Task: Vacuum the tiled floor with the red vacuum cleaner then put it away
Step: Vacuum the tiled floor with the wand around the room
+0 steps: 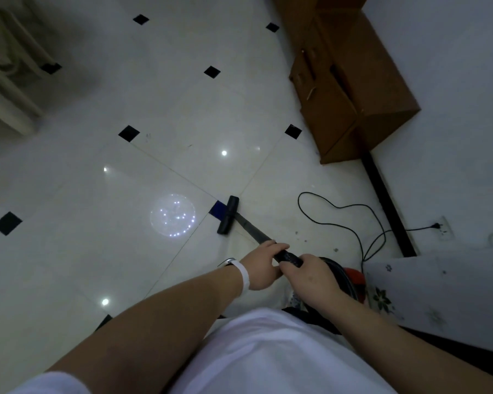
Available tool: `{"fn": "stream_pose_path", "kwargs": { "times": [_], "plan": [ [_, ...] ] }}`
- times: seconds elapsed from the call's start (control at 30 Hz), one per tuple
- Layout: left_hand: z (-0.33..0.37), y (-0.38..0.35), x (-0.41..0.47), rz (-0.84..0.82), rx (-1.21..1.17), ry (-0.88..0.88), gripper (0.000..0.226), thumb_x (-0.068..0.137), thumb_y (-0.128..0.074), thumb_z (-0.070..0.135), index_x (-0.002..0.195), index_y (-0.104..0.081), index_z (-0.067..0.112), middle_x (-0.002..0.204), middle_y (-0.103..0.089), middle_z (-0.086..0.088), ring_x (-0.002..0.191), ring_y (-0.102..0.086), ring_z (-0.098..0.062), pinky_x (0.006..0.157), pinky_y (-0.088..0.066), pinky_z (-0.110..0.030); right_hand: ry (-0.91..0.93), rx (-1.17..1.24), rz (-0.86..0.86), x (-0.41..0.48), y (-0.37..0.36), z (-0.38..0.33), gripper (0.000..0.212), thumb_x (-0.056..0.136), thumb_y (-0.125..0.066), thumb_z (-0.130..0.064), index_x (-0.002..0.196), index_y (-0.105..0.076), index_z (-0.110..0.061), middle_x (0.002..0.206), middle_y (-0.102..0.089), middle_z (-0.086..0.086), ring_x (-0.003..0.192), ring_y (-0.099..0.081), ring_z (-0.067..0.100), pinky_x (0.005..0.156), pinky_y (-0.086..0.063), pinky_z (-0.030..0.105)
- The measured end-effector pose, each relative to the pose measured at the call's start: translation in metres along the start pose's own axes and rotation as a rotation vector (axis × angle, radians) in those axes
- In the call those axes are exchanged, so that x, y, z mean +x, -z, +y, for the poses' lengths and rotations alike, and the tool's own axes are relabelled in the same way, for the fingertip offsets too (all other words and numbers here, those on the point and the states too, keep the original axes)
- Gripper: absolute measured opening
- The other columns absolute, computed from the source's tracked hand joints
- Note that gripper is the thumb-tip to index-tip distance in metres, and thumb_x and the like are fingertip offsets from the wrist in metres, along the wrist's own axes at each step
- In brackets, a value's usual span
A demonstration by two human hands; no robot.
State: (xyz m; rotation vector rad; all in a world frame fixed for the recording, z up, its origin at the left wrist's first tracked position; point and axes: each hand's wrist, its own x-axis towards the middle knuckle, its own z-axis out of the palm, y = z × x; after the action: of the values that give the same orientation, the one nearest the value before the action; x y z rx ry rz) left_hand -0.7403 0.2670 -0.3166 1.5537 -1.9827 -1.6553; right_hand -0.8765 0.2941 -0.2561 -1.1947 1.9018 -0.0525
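Left grip [264, 265] and right grip [310, 277] both curl round the black wand [254, 231], right just behind left. The red vacuum [356, 280] sits just beyond the right grip, mostly hidden by it. The nozzle [228, 214] rests on the floor [168, 95] ahead. The cord [353, 206] trails to a socket [442, 226].

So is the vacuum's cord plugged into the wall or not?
Plugged in. The black cord snakes over the floor, and its plug sits in the white socket.
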Motion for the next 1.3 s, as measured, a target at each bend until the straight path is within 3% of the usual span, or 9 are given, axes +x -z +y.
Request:
{"fn": "stream_pose_path", "kwargs": {
  "times": [0.23, 0.33, 0.47, 0.7, 1.0, 1.13, 1.3],
  "plan": [
    [0.071, -0.053, 0.057, -0.022, 0.089, 0.022, 0.061, 0.088, -0.06, 0.014, 0.144, -0.036, 0.02, 0.149, -0.031, -0.012, 0.139, -0.03, -0.025, 0.115, -0.026, -0.038, 0.001, 0.045, 0.009, 0.033, 0.068, 0.067, 0.034, 0.085, -0.057, -0.042, 0.068, -0.055, -0.013, 0.062, -0.058, 0.0, 0.055, -0.054, 0.016, 0.051, -0.037, 0.028],
    [0.099, -0.072, 0.082, -0.01, 0.132, 0.023, 0.059, 0.088, -0.058, 0.007, 0.143, -0.038, 0.015, 0.145, -0.035, -0.012, 0.133, -0.038, -0.025, 0.114, -0.027, -0.031, 0.011, 0.061, -0.009, 0.048, 0.097, 0.093, 0.035, 0.085, -0.056, -0.043, 0.07, -0.057, -0.012, 0.064, -0.06, 0.001, 0.055, -0.054, 0.017, 0.05, -0.037, 0.028],
    [0.131, -0.097, 0.116, -0.011, 0.17, 0.035, 0.059, 0.09, -0.058, 0.006, 0.144, -0.036, 0.014, 0.149, -0.03, -0.012, 0.138, -0.031, -0.022, 0.11, -0.019, -0.02, 0.014, 0.081, -0.038, 0.071, 0.133, 0.127, 0.035, 0.087, -0.057, -0.042, 0.073, -0.057, -0.01, 0.067, -0.061, 0.005, 0.058, -0.056, 0.019, 0.051, -0.039, 0.029],
    [0.165, -0.134, 0.152, 0.057, 0.187, 0.065, 0.059, 0.089, -0.061, 0.017, 0.143, -0.038, 0.018, 0.152, -0.032, -0.007, 0.139, -0.031, -0.019, 0.114, -0.02, -0.024, 0.008, 0.139, -0.066, 0.091, 0.178, 0.168, 0.032, 0.087, -0.057, -0.042, 0.084, -0.058, -0.01, 0.078, -0.064, 0.008, 0.071, -0.064, 0.025, 0.059, -0.047, 0.033],
    [0.163, -0.136, 0.146, 0.159, 0.106, 0.112, 0.059, 0.089, -0.062, 0.027, 0.143, -0.038, 0.022, 0.146, -0.041, -0.002, 0.132, -0.04, -0.017, 0.111, -0.03, -0.028, 0.009, 0.21, -0.112, 0.107, 0.179, 0.163, 0.037, 0.086, -0.058, -0.044, 0.083, -0.062, -0.007, 0.08, -0.069, 0.014, 0.075, -0.068, 0.031, 0.066, -0.055, 0.041],
    [0.152, -0.125, 0.139, 0.215, 0.072, 0.106, 0.059, 0.089, -0.062, 0.024, 0.143, -0.038, 0.023, 0.146, -0.042, -0.003, 0.132, -0.04, -0.017, 0.111, -0.03, -0.029, 0.019, 0.205, -0.141, 0.113, 0.171, 0.145, 0.04, 0.085, -0.058, -0.046, 0.077, -0.062, -0.007, 0.075, -0.067, 0.012, 0.067, -0.064, 0.028, 0.056, -0.045, 0.033],
    [0.134, -0.102, 0.129, 0.307, 0.002, 0.111, 0.057, 0.089, -0.062, 0.02, 0.142, -0.04, 0.021, 0.144, -0.042, -0.004, 0.132, -0.04, -0.018, 0.111, -0.031, -0.028, 0.023, 0.226, -0.189, 0.116, 0.159, 0.108, 0.036, 0.088, -0.058, -0.041, 0.073, -0.059, -0.008, 0.065, -0.063, 0.008, 0.06, -0.062, 0.025, 0.055, -0.044, 0.029]
  ]
}}
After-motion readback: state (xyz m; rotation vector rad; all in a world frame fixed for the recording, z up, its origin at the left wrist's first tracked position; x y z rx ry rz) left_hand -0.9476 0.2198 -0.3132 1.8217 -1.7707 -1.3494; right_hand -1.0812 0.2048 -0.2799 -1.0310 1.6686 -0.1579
